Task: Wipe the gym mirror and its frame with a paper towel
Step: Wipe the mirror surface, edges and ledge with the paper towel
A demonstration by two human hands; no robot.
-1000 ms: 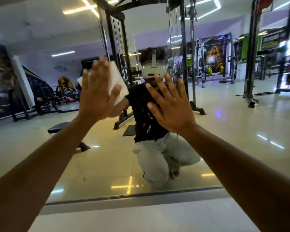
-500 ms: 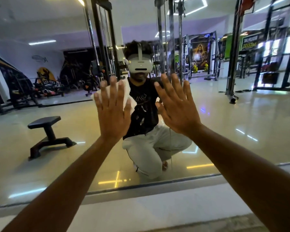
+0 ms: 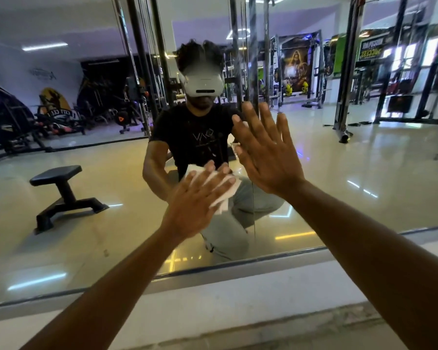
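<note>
**Paper towel pressed flat against the gym mirror**

Gym equipment, a glossy pale floor and ceiling strip lights are reflected in the large wall-mounted glass mirror, which fills most of the view. Its grey metal frame is seen as a strip along the bottom edge, with a pale ledge of wall below it. A black padded flat bench on a T-shaped base is reflected towards the left side of the glass, and dark upright rack posts are reflected across the top.

The white crumpled paper towel is held against the glass near the middle of the mirror, well above the bottom frame. It is covered by the left hand, whose fingers are kept straight and spread, pressing the towel flat rather than curling round it; the towel's edges are visible between and beyond the fingertips.

The right hand is laid on the glass just beside the towel, up and to the right of it. Its fingers are likewise extended and relaxed, and nothing is gripped by them. Whether the palm itself touches the glass cannot be told. A crouching person wearing a grey headset and a black shirt is reflected behind both hands.
</note>
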